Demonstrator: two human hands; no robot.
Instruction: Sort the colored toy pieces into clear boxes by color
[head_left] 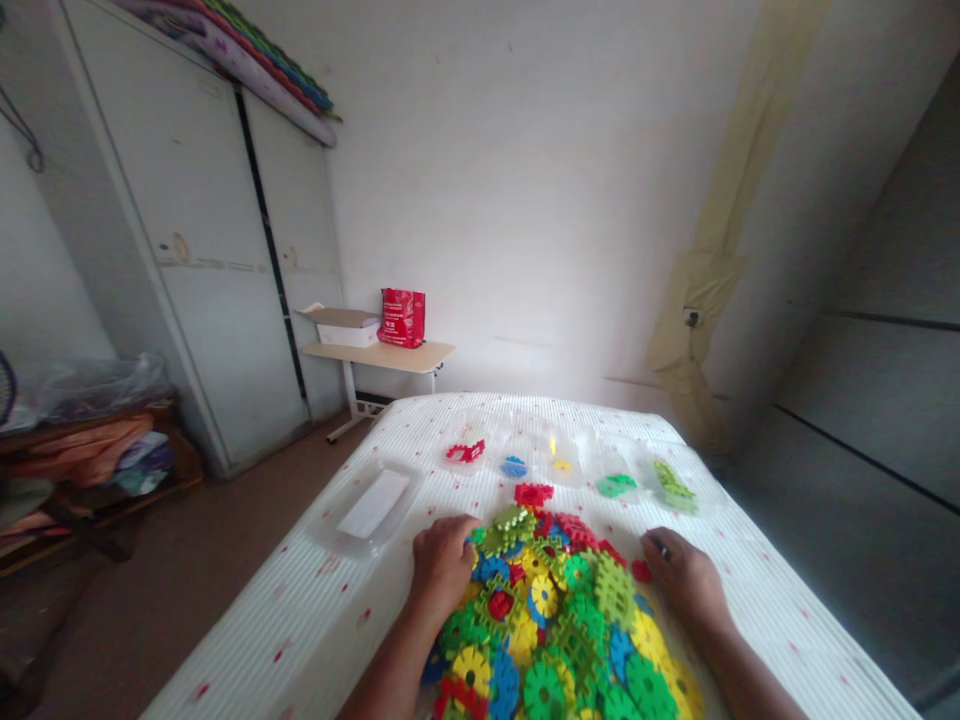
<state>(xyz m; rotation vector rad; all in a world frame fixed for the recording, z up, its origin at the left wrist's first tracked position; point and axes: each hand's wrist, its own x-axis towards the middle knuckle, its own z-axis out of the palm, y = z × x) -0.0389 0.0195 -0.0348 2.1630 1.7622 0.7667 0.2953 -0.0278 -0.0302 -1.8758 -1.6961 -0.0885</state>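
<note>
A heap of colourful plastic interlocking pieces (544, 600), gear-like discs and notched squares in red, yellow, blue and green, lies on the table in front of me. My left hand (442, 560) rests at the heap's left edge with its fingers curled in; the fingertips are hidden beside a green piece. On the other side, my right hand (686, 580) is also closed, near a red piece (640, 571). Something small and dark shows at its fingers, too blurred to name. Beyond the heap, clear plastic containers hold red (466, 452), blue (514, 467), yellow (562, 466), green (617, 486) and light green pieces (673, 485).
A clear plastic tray (409, 478) with a white card inside stands to the left on the striped tablecloth (300, 590). Behind, a small side table (420, 357) carries a box (349, 328) and a red bag (403, 318). A cabinet (210, 350) stands at left.
</note>
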